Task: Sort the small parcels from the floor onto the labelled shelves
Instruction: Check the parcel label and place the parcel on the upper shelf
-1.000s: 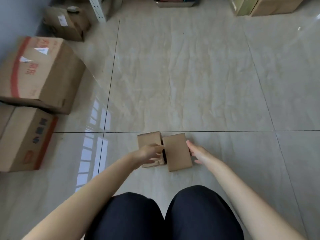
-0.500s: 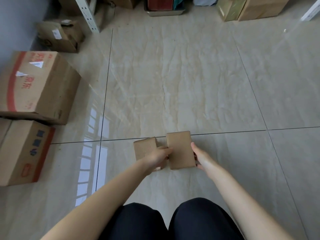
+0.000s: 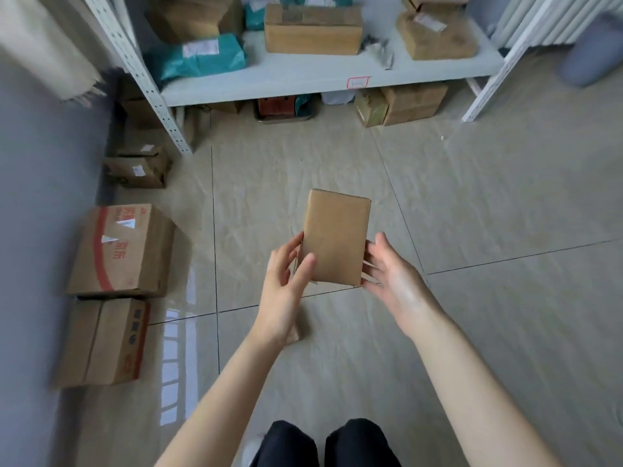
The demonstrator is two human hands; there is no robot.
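The parcel (image 3: pixel 333 237) is coming up off the floor now, where a second ago both hands were pressing it down on the tiles beside its smaller neighbour. The view is lifting with it, and the white shelf (image 3: pixel 303 79) is swinging into sight ahead, with its small red-edged label (image 3: pixel 357 82) on the front lip. So the pickup looks done and the carry is beginning. The left hand (image 3: pixel 286 278) is clamping the parcel's left edge, thumb lying over the top face, fingers tucked behind. The right hand (image 3: pixel 392 271) is spreading wide, fingertips just touching the right edge, steadying more than gripping. The parcel is riding in mid-air between them, well short of the shelf.
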